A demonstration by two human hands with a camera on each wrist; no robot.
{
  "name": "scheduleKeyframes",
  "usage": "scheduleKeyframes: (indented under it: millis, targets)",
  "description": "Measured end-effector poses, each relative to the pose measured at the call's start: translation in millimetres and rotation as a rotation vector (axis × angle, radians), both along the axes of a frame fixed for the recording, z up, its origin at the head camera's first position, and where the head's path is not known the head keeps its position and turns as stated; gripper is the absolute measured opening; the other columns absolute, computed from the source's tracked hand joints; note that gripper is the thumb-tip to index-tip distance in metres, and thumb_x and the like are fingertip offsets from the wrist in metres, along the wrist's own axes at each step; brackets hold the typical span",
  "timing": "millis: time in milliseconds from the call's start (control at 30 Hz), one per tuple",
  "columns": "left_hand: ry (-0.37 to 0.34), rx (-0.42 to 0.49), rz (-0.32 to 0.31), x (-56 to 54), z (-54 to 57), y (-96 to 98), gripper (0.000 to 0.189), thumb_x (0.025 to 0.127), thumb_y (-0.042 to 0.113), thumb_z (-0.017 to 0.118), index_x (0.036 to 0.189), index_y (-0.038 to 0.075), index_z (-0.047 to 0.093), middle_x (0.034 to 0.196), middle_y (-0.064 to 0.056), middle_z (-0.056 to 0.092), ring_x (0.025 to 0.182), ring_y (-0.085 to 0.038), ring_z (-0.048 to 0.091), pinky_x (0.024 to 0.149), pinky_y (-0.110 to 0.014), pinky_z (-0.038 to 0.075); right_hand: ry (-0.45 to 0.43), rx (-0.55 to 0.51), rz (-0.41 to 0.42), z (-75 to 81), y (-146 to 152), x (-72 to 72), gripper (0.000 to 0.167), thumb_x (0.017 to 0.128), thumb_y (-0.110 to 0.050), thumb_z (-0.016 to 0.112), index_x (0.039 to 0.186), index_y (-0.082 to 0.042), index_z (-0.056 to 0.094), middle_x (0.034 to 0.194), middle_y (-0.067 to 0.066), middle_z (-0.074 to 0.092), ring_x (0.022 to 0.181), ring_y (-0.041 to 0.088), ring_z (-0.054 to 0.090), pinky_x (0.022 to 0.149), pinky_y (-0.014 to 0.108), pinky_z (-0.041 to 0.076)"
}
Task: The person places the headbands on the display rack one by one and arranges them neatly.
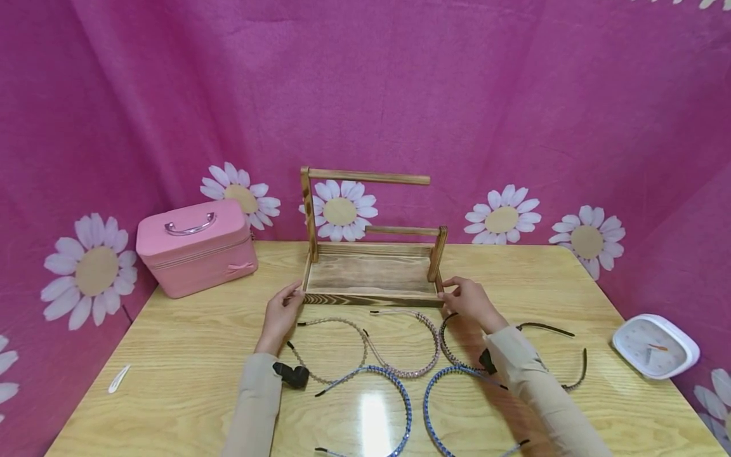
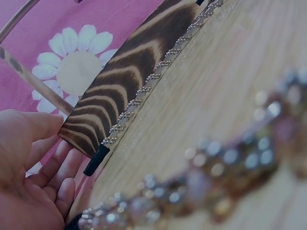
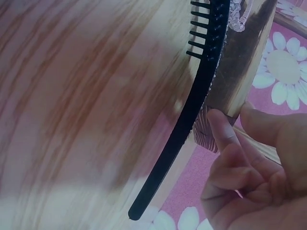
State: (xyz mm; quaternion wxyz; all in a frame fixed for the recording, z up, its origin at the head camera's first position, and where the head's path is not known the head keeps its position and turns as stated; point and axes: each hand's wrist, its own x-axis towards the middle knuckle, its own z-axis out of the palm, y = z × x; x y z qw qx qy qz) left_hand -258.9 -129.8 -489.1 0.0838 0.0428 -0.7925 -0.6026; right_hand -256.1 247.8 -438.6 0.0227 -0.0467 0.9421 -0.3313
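Note:
A wooden rack point(image 1: 371, 301) with a shallow tray base and two horizontal bars at different heights stands at the table's back. My left hand point(image 1: 282, 315) grips its front left corner, thumb above and fingers around the side. At the front right corner my right hand point(image 1: 471, 301) pinches the wood between thumb and fingers. Before the rack lie several headbands: a beaded one point(image 1: 366, 346) by the left hand, a pink one point(image 1: 438, 346) in the middle, and a dark toothed one point(image 3: 201, 81) beneath the right hand. Two blue headbands point(image 1: 409, 406) lie nearer.
A pink vanity case point(image 1: 197, 244) with a silver handle stands at the back left. A white hair clip point(image 1: 118, 379) lies at the left, and a white clock point(image 1: 655, 346) at the right edge. Behind hangs a magenta cloth point(image 1: 365, 82) with daisies.

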Motion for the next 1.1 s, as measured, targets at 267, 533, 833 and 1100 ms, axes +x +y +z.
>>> scheduleKeyframes:
  millis: [267,533,833,1100]
  targets:
    - [-0.023,-0.004,0.007,0.3,-1.6,-0.6,0.037,0.096,0.008,0.059,0.13,-0.005,0.059,0.111,-0.026,0.063,0.082,0.001,0.048,0.079,-0.017,0.04,0.003,0.017,-0.003,-1.9,-1.0,-0.1,0.039,0.095,-0.015,0.061,0.125,0.01,0.057,0.085,0.021,0.072,0.066,0.023,0.068,0.061,0.029,0.051]
    - [-0.058,-0.005,0.005,1.1,-1.5,0.8,0.038,0.098,0.012,0.056,0.133,-0.003,0.057,0.121,-0.024,0.058,0.103,-0.021,0.057,0.092,-0.031,0.044,-0.011,0.005,0.058,3.6,3.8,8.3,0.042,0.096,-0.016,0.06,0.128,0.011,0.055,0.092,0.024,0.072,0.077,0.029,0.07,0.071,0.039,0.055]
    - [-0.054,0.009,0.0,-0.2,-0.8,6.1,0.037,0.097,0.012,0.057,0.132,-0.001,0.058,0.119,-0.023,0.06,0.101,-0.02,0.058,0.091,-0.03,0.044,-0.002,0.009,0.094,20.0,27.8,55.0,0.043,0.095,-0.012,0.061,0.131,0.01,0.053,0.1,0.026,0.071,0.085,0.032,0.07,0.07,0.038,0.054]
    - [-0.063,0.01,0.024,-0.5,0.5,3.9,0.037,0.098,0.014,0.057,0.131,-0.001,0.059,0.118,-0.022,0.061,0.097,-0.016,0.056,0.087,-0.026,0.043,0.016,0.112,0.055,22.0,51.6,104.2,0.043,0.092,-0.008,0.064,0.129,0.009,0.054,0.095,0.018,0.07,0.072,0.017,0.063,0.059,0.028,0.046]
